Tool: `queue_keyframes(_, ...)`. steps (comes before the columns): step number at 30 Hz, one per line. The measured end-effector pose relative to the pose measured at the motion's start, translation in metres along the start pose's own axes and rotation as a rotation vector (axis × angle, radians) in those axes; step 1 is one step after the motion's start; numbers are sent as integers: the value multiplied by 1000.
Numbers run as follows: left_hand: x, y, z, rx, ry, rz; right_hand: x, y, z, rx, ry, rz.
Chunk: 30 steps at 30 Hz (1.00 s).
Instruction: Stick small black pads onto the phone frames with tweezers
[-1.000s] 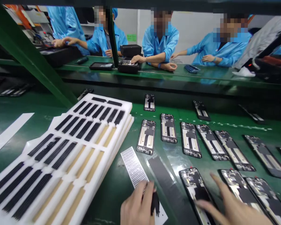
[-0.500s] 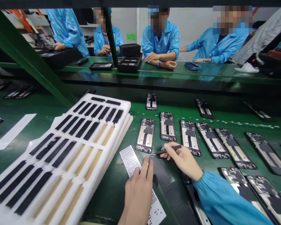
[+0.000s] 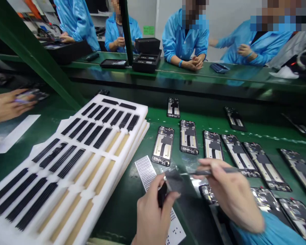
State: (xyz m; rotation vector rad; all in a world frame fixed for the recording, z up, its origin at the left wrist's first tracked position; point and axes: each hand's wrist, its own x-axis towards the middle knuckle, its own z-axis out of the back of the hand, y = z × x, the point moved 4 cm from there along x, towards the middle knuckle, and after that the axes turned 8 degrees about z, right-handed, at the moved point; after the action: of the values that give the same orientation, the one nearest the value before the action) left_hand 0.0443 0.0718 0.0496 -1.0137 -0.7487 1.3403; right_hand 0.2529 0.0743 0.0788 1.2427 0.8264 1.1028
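My left hand (image 3: 154, 209) is closed, thumb and forefinger pinched around a small black piece (image 3: 162, 194) whose kind I cannot make out. At its fingertips is the corner of a clear film with a dark patch (image 3: 174, 179). My right hand (image 3: 228, 190), somewhat blurred, grips dark tweezers (image 3: 214, 171), their tips pointing left at the patch. Beneath my left hand lies a white sheet with rows of black dots (image 3: 146, 172). An opened phone (image 3: 163, 146) rests just beyond the film, its inside facing up.
White foam trays (image 3: 140, 136), stacked at left, hold black strips in slots. More opened phones (image 3: 189, 137) spread across the green bench (image 3: 117, 217). Another person's blurred hand (image 3: 10, 105) holds a device at far left. Co-workers in blue (image 3: 186, 41) sit behind a raised green shelf (image 3: 183, 76).
My left hand has gone from lying flat on the dotted sheet to pinching the black piece. My right hand has drawn back rightward with the tweezers. Another person's hand has appeared at far left.
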Motion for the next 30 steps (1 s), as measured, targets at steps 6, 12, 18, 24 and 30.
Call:
queue_keyframes(6, -16, -23, -19, -1082, 281, 458, -56, 22, 6, -116, -38, -9)
queue_keyframes(12, -19, -26, -26, -1164, 277, 471, -61, 21, -1, -273, -25, 108)
queue_keyframes(18, -24, -27, -25, -1125, 234, 460, -67, 27, -7, -268, -110, 81)
queue_keyframes(24, -26, -28, -25, -1145, 245, 469, -69, 34, -11, -296, -144, 135)
queue_keyframes(30, -26, -25, -29, -1176, 174, 509, -68, 36, 0, -312, -54, 329)
